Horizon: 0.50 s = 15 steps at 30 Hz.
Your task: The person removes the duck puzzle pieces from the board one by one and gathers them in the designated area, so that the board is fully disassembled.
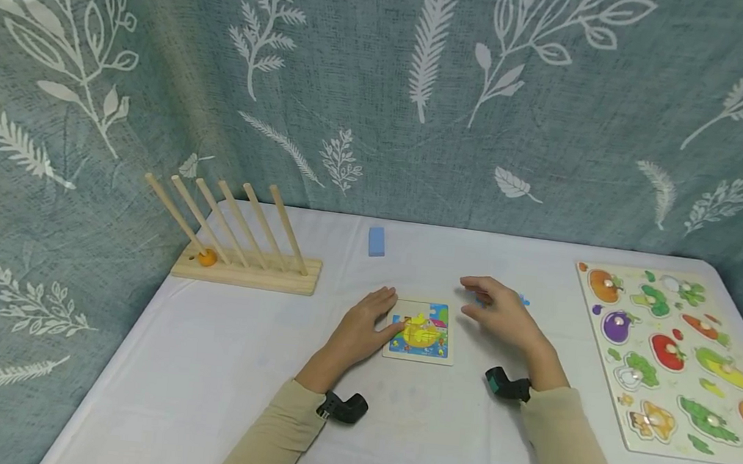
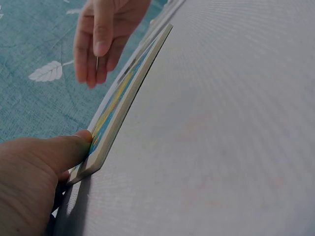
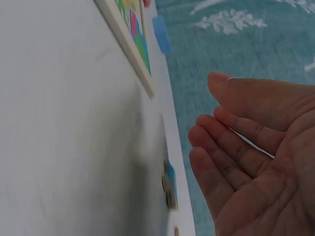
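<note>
A small square jigsaw puzzle (image 1: 420,339) with a yellow duck picture and a pale wooden frame lies on the table. Bare pale board shows in its upper left part. My left hand (image 1: 363,323) rests at its left side, fingers extended and thumb laid over the picture; the left wrist view shows that thumb (image 2: 74,147) on the frame's edge. To the right of the puzzle, my right hand (image 1: 503,313) is held above the table with loosely bent fingers. Nothing is seen in its palm in the right wrist view. Small blue puzzle pieces (image 1: 524,300) lie beneath and beyond it, partly hidden.
A blue block (image 1: 376,241) lies behind the puzzle. At the back left stands a wooden rack of upright pegs (image 1: 244,277), with an orange piece (image 1: 207,257) on the leftmost peg. A large vegetable peg board (image 1: 640,344) covers the right side. A patterned curtain (image 1: 382,115) hangs behind.
</note>
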### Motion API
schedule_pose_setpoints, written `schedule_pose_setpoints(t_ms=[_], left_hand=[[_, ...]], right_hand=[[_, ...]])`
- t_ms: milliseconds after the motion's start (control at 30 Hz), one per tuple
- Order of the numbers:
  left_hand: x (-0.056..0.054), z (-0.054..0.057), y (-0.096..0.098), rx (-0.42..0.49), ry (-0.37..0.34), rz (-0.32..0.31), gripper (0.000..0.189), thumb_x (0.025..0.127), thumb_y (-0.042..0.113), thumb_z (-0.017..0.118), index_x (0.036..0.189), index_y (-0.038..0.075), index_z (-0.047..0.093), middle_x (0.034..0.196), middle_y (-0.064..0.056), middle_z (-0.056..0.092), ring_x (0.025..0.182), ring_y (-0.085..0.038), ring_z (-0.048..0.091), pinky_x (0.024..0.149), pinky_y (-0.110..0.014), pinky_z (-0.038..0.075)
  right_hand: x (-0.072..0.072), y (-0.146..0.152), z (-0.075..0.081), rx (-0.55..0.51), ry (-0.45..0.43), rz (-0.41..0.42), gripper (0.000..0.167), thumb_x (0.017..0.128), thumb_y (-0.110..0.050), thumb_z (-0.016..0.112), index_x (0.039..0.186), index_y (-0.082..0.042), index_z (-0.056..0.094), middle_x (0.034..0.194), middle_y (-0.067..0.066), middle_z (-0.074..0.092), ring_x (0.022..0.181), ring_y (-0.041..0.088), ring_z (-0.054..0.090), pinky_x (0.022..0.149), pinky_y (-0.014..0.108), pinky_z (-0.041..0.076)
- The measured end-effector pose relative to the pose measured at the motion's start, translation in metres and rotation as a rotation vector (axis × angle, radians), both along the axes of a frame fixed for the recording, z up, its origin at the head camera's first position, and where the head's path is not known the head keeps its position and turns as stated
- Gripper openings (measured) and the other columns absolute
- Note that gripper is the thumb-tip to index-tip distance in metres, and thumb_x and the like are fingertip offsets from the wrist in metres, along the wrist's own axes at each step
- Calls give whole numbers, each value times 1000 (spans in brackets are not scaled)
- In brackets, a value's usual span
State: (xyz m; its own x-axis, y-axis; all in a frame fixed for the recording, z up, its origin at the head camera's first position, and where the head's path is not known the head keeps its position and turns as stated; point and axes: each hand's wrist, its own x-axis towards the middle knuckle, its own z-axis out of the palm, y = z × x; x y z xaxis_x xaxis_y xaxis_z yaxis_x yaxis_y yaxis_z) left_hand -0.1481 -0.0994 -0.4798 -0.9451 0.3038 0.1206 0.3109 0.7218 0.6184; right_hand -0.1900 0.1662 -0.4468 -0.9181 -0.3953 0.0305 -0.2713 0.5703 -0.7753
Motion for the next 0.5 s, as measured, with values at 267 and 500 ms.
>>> schedule_pose_setpoints(t_ms=[267, 500], left_hand=[[0, 2, 0, -9, -11, -4, 60, 92, 36, 62, 138, 0, 48, 146, -11, 44, 139, -27, 36, 116, -43, 31], [0, 2, -1, -11, -7, -14, 60, 92, 36, 61, 138, 0, 47, 146, -11, 43, 138, -28, 36, 115, -44, 32]], right_hand=[[-2, -23, -5, -39, 4, 54, 46, 88, -11, 67, 131, -1, 54, 132, 16, 56, 123, 35, 51, 105, 50, 42], [0, -32, -17, -5, -27, 84, 46, 88, -16, 68, 131, -8, 56, 133, 11, 57, 126, 30, 50, 108, 51, 39]])
